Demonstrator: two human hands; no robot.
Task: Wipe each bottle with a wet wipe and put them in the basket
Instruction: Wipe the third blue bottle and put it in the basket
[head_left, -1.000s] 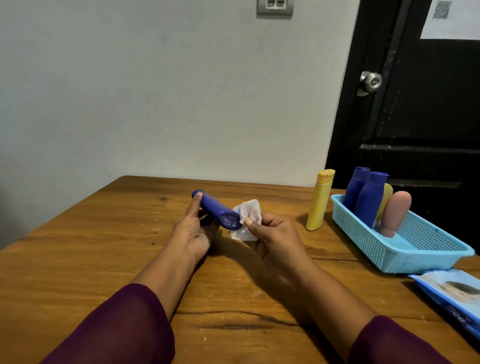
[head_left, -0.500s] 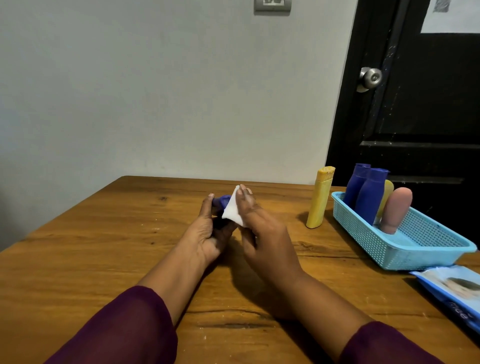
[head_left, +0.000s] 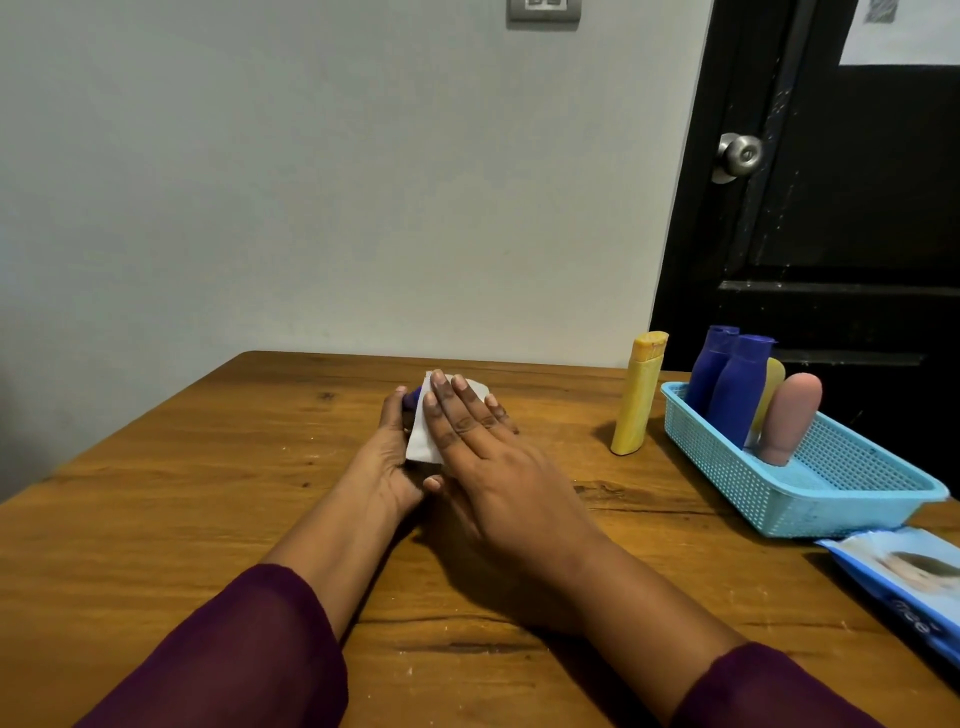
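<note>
Tabletop (head_left: 208, 519) space is wide, so the risks lie at its right side. The basket (head_left: 852, 499) there already holds four bottles leaning together at its far end. A fifth dropped in carelessly could knock them over or tip the light basket, which sits near the tabletop's edge. The wipes pack (head_left: 904, 577) lies just beside the basket, partly out of view, and an elbow swinging that way might push it off. The yellow bottle (head_left: 638, 400) stands upright and alone just left of the basket. It is tall and narrow, so I judge a passing sleeve could topple it.

The left hand (head_left: 387, 457) is cupped, its grip curled round the blue bottle (head_left: 413, 399), of which only the far tip shows. The right hand (head_left: 483, 452) lies open, fingers straight and together, pressing the wet wipe (head_left: 420, 441) flat over the bottle. Nothing is pinched in this grip. A damp, smooth bottle under a flat palm could squirt out of the left hand. The wipe, held by pressure alone, could bunch up or slide off mid-stroke.
</note>
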